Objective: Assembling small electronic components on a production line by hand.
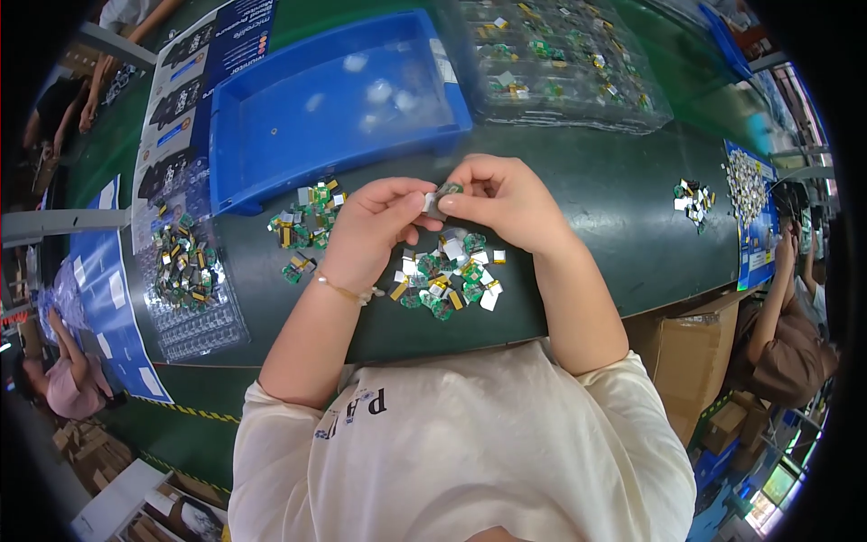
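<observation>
My left hand and my right hand meet above the dark green table, both closed with a pinch on one small green circuit board. A pale square piece shows between the left fingertips and looks joined to the board. Just below my hands lies a loose pile of green circuit boards with silver squares and yellow strips. Beside my left wrist sits another heap of the same boards.
Beyond my hands stands a blue plastic bin. Stacked clear trays hold boards at the far side. At left, more boards rest on a clear blister tray. A small pile lies at right, near a cardboard box. Other people sit at both sides.
</observation>
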Demonstrator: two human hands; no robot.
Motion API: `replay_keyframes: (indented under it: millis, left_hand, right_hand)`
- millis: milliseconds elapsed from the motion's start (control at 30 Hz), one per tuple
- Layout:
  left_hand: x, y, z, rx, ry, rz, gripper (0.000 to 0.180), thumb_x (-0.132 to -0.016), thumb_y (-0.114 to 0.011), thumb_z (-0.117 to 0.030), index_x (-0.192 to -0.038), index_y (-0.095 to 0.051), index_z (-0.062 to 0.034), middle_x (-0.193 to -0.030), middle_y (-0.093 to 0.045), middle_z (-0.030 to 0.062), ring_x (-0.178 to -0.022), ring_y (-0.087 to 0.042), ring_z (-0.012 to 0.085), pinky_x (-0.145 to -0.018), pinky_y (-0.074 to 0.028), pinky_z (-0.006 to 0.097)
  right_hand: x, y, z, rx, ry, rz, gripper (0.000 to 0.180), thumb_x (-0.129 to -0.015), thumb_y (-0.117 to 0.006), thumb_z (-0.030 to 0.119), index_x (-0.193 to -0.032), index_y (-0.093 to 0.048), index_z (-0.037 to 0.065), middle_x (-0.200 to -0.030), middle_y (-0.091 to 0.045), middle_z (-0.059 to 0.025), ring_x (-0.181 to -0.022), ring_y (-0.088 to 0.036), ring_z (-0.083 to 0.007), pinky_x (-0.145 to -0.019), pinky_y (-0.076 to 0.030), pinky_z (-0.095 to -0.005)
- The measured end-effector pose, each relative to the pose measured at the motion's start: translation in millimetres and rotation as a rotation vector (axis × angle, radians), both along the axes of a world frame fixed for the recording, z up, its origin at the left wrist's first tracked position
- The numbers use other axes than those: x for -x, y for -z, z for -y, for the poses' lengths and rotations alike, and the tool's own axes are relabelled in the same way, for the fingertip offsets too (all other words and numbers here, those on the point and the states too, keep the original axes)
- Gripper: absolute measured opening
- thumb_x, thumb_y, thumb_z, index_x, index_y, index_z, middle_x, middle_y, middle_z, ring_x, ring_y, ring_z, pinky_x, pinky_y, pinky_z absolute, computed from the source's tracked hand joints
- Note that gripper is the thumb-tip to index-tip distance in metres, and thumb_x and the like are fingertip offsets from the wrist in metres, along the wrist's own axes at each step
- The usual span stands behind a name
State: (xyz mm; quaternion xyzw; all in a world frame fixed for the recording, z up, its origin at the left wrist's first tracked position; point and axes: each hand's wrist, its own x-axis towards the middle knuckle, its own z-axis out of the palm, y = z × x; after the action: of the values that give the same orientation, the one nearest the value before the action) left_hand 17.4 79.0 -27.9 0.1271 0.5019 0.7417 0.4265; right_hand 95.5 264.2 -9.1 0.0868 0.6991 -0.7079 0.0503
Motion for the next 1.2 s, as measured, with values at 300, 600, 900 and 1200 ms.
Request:
replay_keyframes:
  millis: [300,600,900,1200]
  left_hand:
    - [5.7,5.1,4.1,-0.137,0.128,0.154,0.022,-0.093,-0.054,-0.017,-0.109,-0.06,-0.0032,-0.093,-0.067,0.0112,-0.078,-0.066,0.0149,-0.058,-0.048,0.02]
    - [1.4,6.3,0.0,-0.076,0.029,0.149,0.024,-0.093,-0.053,-0.02,-0.11,-0.06,-0.0037,-0.091,-0.067,0.0079,-0.075,-0.064,0.0111,-0.06,-0.048,0.019]
    - [1.1,6.8,-1.0,-0.07,0.005,0.156,0.025,-0.093,-0.054,-0.02,-0.11,-0.06,-0.0035,-0.09,-0.067,0.0069,-0.075,-0.063,0.0099,-0.062,-0.048,0.019]
    - [-0.2,8.5,-1.7,-0.07,-0.02,0.174,0.025,-0.093,-0.053,-0.02,-0.111,-0.059,-0.0032,-0.091,-0.067,0.0069,-0.076,-0.063,0.0106,-0.065,-0.05,0.02]
  right_hand:
    - [-0.9,-2.4,8.6,0.322,0.01,-0.032,0.012,-0.084,-0.066,0.013,-0.085,-0.06,0.003,-0.078,-0.062,0.0008,-0.07,-0.054,-0.003,-0.061,-0.043,-0.0178]
    - [0.3,5.8,11.6,0.108,0.108,-0.042,0.009,-0.083,-0.066,0.009,-0.085,-0.06,0.003,-0.076,-0.059,0.003,-0.067,-0.05,-0.0009,-0.059,-0.04,-0.0167]
    - [0.0,3.1,19.4,-0.017,0.195,-0.095,0.01,-0.081,-0.069,0.008,-0.081,-0.06,0.003,-0.07,-0.05,0.007,-0.061,-0.041,0.0003,-0.055,-0.035,-0.0164]
    - [0.3,2.9,21.9,-0.182,0.229,-0.179,0.01,-0.078,-0.069,0.005,-0.077,-0.06,0.001,-0.076,-0.046,0.004,-0.062,-0.04,-0.0012,-0.055,-0.035,-0.0173]
